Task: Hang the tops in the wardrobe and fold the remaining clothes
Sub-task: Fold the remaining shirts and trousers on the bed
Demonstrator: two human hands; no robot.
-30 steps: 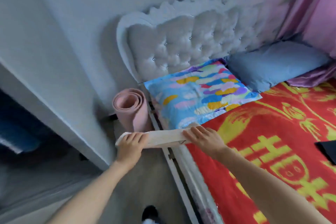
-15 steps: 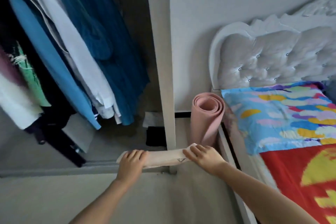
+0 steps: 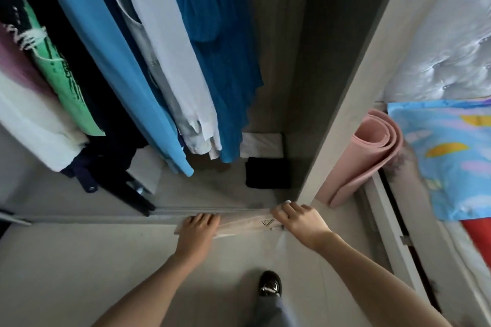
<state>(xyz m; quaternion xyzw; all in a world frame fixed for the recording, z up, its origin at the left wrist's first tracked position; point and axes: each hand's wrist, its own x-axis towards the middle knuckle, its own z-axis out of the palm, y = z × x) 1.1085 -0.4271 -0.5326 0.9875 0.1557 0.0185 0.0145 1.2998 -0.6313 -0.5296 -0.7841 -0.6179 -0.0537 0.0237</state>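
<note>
Tops [image 3: 164, 61] hang inside the wardrobe [image 3: 353, 114], folded piles [image 3: 267, 172] lie on its floor; left hand [image 3: 198, 231] and right hand [image 3: 300, 223] each hold a grip on one end of a folded beige garment [image 3: 249, 225] at its front edge, probably stowed next.

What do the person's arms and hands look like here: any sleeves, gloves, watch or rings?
Both arms are bare, with no sleeve showing up to the frame edge. The left hand and right hand wear no gloves, and no ring, watch or bracelet shows. Lower down, a grey trouser leg and a black shoe with white marks are visible.
</note>
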